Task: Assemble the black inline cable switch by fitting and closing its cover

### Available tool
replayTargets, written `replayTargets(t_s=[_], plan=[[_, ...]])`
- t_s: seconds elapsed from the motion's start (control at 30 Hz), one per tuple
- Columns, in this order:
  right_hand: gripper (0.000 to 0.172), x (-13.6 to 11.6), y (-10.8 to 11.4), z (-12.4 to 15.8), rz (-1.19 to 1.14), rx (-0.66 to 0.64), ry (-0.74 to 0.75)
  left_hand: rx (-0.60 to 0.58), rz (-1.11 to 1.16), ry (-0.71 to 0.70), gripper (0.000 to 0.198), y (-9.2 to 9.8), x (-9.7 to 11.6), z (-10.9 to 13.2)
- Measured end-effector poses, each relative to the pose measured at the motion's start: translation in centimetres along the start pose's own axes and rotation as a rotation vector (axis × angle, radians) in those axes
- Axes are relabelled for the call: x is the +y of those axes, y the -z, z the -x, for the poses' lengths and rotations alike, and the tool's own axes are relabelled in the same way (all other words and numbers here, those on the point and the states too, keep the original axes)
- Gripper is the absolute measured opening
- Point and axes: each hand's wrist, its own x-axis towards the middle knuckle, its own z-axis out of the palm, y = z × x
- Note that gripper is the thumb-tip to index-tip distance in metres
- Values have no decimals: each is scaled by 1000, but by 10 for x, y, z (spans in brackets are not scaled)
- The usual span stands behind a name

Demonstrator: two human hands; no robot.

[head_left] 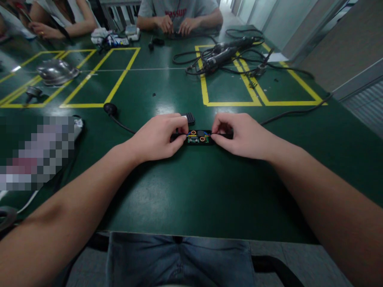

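I see a green table filling mid-frame, yellow tape marking its far half, pale wall panels upper right, grey tiled floor and black armrest lower right, soft light reflecting mid-table.

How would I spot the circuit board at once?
On the green table, find the left hand and right hand. Between them lies a narrow, open black case holding the circuit board. Its copper-coloured rings set it apart from the ribbed black piece just beyond.
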Motion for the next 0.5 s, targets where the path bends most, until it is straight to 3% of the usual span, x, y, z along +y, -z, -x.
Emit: replayTargets(t_s=[0.17, 0.3, 0.5], plan=[[5, 1, 1, -1, -14, 12, 38, -10, 7, 5, 19, 4, -5, 0], [11, 4, 2, -3, -66, 3, -1, -16, -28, 1, 22, 7, -7, 1], [11, 6, -1, -3, -116, 8, -5, 34, -150, -70, 28, 0, -3, 0]])
